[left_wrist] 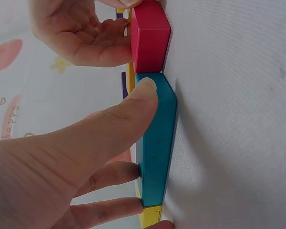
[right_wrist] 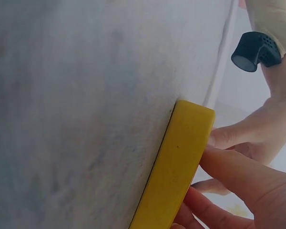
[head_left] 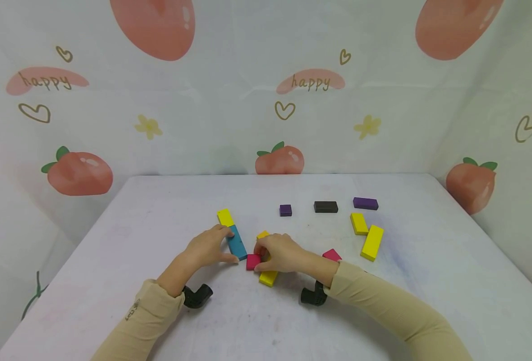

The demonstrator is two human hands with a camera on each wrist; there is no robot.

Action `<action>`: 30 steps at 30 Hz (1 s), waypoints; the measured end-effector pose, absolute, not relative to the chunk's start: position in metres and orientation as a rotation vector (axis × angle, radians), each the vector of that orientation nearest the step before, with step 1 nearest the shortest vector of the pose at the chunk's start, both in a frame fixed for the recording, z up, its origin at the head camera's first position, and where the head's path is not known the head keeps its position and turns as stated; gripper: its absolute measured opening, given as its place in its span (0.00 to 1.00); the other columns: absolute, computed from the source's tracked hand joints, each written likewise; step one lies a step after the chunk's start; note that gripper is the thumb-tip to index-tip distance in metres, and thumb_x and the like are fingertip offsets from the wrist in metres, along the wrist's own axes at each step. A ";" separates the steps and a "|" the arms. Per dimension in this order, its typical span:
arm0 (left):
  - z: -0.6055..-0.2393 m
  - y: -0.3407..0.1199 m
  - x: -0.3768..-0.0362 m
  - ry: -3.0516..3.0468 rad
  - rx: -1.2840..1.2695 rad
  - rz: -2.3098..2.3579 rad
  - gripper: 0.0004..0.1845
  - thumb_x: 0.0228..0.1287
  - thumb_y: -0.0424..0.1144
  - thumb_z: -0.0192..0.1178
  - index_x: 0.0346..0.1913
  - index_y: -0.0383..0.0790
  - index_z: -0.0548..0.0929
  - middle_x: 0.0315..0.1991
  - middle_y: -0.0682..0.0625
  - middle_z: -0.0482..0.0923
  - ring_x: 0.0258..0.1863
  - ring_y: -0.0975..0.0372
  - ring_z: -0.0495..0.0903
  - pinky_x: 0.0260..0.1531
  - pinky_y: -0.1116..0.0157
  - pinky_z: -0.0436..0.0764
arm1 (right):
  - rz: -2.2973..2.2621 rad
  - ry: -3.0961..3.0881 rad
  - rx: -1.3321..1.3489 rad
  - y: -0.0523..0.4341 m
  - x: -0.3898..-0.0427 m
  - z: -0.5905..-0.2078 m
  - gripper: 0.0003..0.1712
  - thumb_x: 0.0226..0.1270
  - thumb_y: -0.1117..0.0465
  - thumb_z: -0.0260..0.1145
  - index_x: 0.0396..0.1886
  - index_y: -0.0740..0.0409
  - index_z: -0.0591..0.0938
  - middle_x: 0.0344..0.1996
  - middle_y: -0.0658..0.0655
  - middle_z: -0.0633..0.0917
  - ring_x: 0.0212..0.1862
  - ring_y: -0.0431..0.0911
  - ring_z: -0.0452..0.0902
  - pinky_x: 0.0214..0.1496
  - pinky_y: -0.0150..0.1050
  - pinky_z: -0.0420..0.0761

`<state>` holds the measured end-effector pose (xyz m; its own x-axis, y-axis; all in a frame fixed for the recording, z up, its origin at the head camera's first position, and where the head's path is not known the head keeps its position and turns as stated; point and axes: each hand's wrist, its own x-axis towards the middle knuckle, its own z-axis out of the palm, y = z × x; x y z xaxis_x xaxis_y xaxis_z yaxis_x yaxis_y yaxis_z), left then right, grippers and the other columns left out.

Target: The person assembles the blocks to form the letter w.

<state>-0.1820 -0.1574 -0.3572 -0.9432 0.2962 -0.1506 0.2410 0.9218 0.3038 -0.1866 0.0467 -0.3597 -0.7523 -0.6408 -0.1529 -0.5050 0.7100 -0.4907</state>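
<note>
On the table, my left hand point(head_left: 209, 245) holds a long blue block point(head_left: 236, 244), the thumb point(left_wrist: 145, 90) on its near end and fingers along its side. A short yellow block point(head_left: 225, 217) meets the blue one's far end. My right hand point(head_left: 280, 251) pinches a small red block point(head_left: 252, 262) between thumb and fingers, right at the blue block's near end. Under that hand lies a long yellow block point(head_left: 268, 278), partly hidden; in the right wrist view this yellow block point(right_wrist: 174, 162) runs beside the thumb.
Farther back are a purple cube point(head_left: 286, 210), a black block point(head_left: 326, 207) and a long purple block point(head_left: 365, 203). To the right lie two yellow blocks point(head_left: 372, 243) and another red block point(head_left: 332, 254), partly behind the right forearm. Printed cloth hangs behind the table.
</note>
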 end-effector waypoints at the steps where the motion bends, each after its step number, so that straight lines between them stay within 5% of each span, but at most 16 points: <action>1: -0.357 -0.157 -0.182 2.888 0.408 0.421 0.33 0.48 0.49 0.71 0.56 0.36 0.75 0.60 0.38 0.71 0.54 0.49 0.74 0.56 0.50 0.76 | -0.615 2.603 -0.891 0.047 -0.187 -0.360 0.16 0.55 0.53 0.71 0.41 0.55 0.81 0.33 0.48 0.84 0.37 0.39 0.72 0.43 0.35 0.70; 17: -0.357 -0.157 -0.183 2.869 0.380 0.390 0.35 0.48 0.50 0.71 0.58 0.37 0.75 0.60 0.39 0.71 0.55 0.50 0.73 0.57 0.50 0.75 | -0.792 2.584 -0.883 0.067 -0.210 -0.347 0.19 0.57 0.59 0.69 0.48 0.57 0.80 0.44 0.54 0.82 0.46 0.47 0.74 0.51 0.40 0.79; 30: -0.356 -0.156 -0.182 2.866 0.371 0.398 0.34 0.48 0.50 0.71 0.57 0.37 0.75 0.62 0.39 0.70 0.57 0.49 0.73 0.58 0.49 0.74 | -0.718 2.426 -1.104 0.090 -0.238 -0.354 0.27 0.59 0.61 0.66 0.60 0.55 0.72 0.60 0.55 0.75 0.61 0.52 0.69 0.65 0.51 0.71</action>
<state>-0.1822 -0.1563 -0.3560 -0.9430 0.2770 -0.1846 0.2163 0.9313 0.2930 -0.2378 0.0898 -0.3540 -0.6198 -0.7745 -0.1265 -0.5811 0.5613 -0.5893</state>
